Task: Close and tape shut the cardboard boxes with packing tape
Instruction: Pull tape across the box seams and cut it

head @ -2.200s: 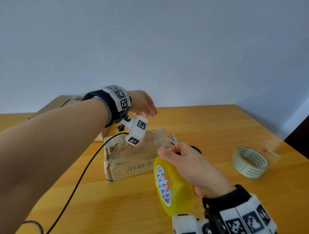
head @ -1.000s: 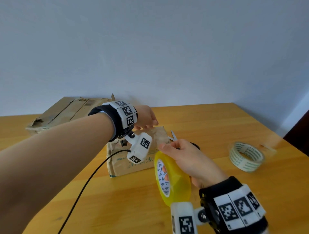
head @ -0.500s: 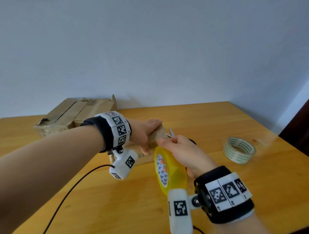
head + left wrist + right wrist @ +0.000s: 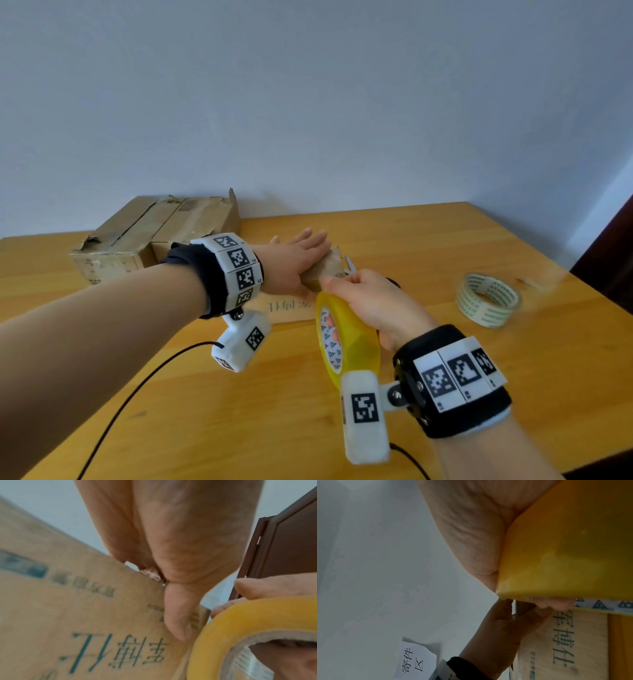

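Observation:
A small cardboard box (image 4: 325, 267) with green printed characters (image 4: 118, 651) stands mid-table. My left hand (image 4: 294, 263) lies flat on its top with straight fingers, the thumb (image 4: 180, 616) pressed down the near side. My right hand (image 4: 370, 301) grips a yellow roll of packing tape (image 4: 349, 339) held on edge against the box's near right corner, fingers through the core. In the right wrist view the yellow roll (image 4: 570, 545) fills the upper right, above the box face (image 4: 565, 645). Any pulled tape strip is too faint to see.
A larger worn cardboard box (image 4: 154, 236) stands at the back left against the wall. A second roll of clear tape (image 4: 488, 303) lies at the right. Scissors (image 4: 351, 265) lie behind the small box. A black cable (image 4: 137, 387) crosses the wooden table (image 4: 239, 428).
My left hand came down from above the small box and flattened onto its top. The right hand brought the yellow roll up against the box's near corner.

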{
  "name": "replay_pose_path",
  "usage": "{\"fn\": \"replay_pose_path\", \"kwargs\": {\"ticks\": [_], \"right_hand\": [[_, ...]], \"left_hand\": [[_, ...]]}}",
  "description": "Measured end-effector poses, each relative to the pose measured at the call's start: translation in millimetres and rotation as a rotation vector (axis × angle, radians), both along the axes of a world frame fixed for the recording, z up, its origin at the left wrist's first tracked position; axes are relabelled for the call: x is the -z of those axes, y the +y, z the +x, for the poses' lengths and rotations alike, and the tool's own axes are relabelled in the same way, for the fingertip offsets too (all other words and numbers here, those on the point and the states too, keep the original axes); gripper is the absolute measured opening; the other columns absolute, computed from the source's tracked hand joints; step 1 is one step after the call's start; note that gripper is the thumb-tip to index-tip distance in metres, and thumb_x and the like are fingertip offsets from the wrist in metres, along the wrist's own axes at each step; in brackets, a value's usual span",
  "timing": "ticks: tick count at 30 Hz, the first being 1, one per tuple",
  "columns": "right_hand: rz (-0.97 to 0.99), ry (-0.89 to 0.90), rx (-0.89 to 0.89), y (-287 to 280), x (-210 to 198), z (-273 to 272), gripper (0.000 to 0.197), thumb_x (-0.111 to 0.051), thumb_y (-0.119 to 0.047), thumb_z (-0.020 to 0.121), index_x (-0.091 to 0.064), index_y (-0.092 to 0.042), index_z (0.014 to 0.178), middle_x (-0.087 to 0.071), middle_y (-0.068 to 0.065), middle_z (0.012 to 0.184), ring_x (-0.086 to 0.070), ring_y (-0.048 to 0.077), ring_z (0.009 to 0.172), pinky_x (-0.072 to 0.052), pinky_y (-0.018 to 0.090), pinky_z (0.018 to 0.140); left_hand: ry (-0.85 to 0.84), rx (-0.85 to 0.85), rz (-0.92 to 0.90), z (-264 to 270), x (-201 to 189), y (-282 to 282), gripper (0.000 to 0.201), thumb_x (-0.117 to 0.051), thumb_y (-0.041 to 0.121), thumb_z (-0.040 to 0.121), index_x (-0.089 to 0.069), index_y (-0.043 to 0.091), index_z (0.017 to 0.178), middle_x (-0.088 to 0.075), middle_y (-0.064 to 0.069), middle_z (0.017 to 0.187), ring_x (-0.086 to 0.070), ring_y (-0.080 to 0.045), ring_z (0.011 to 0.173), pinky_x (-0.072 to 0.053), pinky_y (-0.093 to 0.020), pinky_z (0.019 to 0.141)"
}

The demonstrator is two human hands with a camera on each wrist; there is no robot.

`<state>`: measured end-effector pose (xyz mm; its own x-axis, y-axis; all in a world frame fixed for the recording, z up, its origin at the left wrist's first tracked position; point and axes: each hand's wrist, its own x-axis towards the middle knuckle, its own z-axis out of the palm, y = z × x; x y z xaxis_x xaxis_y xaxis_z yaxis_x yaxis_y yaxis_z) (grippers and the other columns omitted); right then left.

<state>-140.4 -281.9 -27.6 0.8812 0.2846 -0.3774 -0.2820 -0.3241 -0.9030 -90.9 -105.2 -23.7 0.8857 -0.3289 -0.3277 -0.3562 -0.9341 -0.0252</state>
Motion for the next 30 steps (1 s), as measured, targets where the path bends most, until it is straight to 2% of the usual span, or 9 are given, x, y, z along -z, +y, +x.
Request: {"fn": "replay_pose_path", "kwargs": {"ticks": [3,5,7,11,14,18,22,26,30], "right_hand": [[-0.011,-0.012,-0.015,1.3,1.7,2.4,0.034,-0.068,-0.042,0.097,-0.063,-0.009,0.093,-0.077,0.022,0.092,-0.071,0.037,0.080,-0.058,0.055,0.093],[-0.013,-0.014,-0.024,1.5,3.5,4.4,0.042,-0.068,-0.048,0.095,-0.066,-0.008,0.108,-0.078,0.019,0.091,-0.073,0.032,0.081,-0.057,0.055,0.095],[-0.007,-0.001,-0.020,1.5,4.3,6.8,0.044,-0.064,-0.046,0.098,-0.068,-0.004,0.111,-0.078,0.020,0.090,-0.071,0.032,0.078,-0.058,0.053,0.095],[0.015,0.024,0.002,1.5,3.7,6.4,0.039,-0.056,-0.036,0.104,-0.070,-0.001,0.095,-0.074,0.015,0.075,-0.068,0.035,0.079,-0.061,0.043,0.080],[0.017,0.027,-0.007,0.9,3.5,5.3,0.039,-0.056,-0.032,0.104,-0.070,-0.003,0.083,-0.074,0.020,0.080,-0.067,0.035,0.077,-0.059,0.048,0.087],[0.042,0.049,0.017,-0.6,4.8,7.2,0.034,-0.058,-0.031,0.104,-0.069,0.001,0.108,-0.072,0.020,0.080,-0.066,0.028,0.061,-0.060,0.036,0.065],[0.065,0.065,0.040,1.5,7.9,9.8,0.033,-0.059,-0.032,0.104,-0.067,-0.001,0.109,-0.073,0.020,0.080,-0.068,0.030,0.065,-0.061,0.036,0.066],[0.082,0.075,0.052,0.6,8.4,11.4,0.034,-0.059,-0.033,0.104,-0.066,0.000,0.110,-0.072,0.020,0.078,-0.066,0.025,0.054,-0.060,0.034,0.061],[0.104,0.091,0.046,1.4,6.9,10.0,0.033,-0.058,-0.031,0.104,-0.064,0.000,0.112,-0.070,0.019,0.077,-0.065,0.023,0.052,-0.058,0.030,0.057]], "left_hand": [[-0.028,0.068,0.046,-1.6,3.4,-0.3,0.089,-0.051,0.042,0.100,0.015,0.020,0.156,0.019,0.003,0.164,0.015,-0.012,0.150,0.001,-0.047,0.124],[-0.037,0.079,0.080,-1.9,4.5,-1.0,0.084,-0.046,0.043,0.102,0.014,0.021,0.156,0.020,0.003,0.164,0.012,-0.013,0.151,-0.002,-0.045,0.124],[-0.033,0.073,0.118,-1.5,3.0,-3.8,0.081,-0.042,0.044,0.102,0.014,0.022,0.157,0.021,0.003,0.163,0.009,-0.013,0.152,-0.005,-0.046,0.124],[-0.032,0.061,0.153,-1.0,-3.4,-8.6,0.083,-0.043,0.048,0.101,0.012,0.021,0.157,0.018,0.003,0.164,0.004,-0.013,0.152,-0.013,-0.048,0.123],[-0.054,0.059,0.157,-3.4,-2.5,-8.1,0.085,-0.043,0.048,0.101,0.015,0.017,0.156,0.016,-0.001,0.164,0.000,-0.016,0.153,-0.018,-0.049,0.122],[-0.069,0.055,0.152,-6.0,3.2,-11.1,0.081,-0.041,0.041,0.103,0.019,0.022,0.155,0.017,0.001,0.164,-0.002,-0.025,0.153,-0.022,-0.055,0.119],[-0.080,0.047,0.168,-0.6,4.8,-14.3,0.079,-0.042,0.038,0.103,0.014,0.025,0.156,0.012,0.003,0.165,-0.009,-0.029,0.152,-0.028,-0.052,0.117],[-0.084,0.051,0.195,1.0,4.8,-19.6,0.079,-0.042,0.036,0.101,0.012,0.023,0.157,0.009,0.003,0.166,-0.015,-0.030,0.150,-0.034,-0.051,0.114],[-0.070,0.037,0.139,-2.5,3.8,-19.3,0.079,-0.042,0.031,0.103,0.015,0.020,0.156,0.014,0.001,0.165,0.002,-0.022,0.153,-0.016,-0.053,0.121]]}}
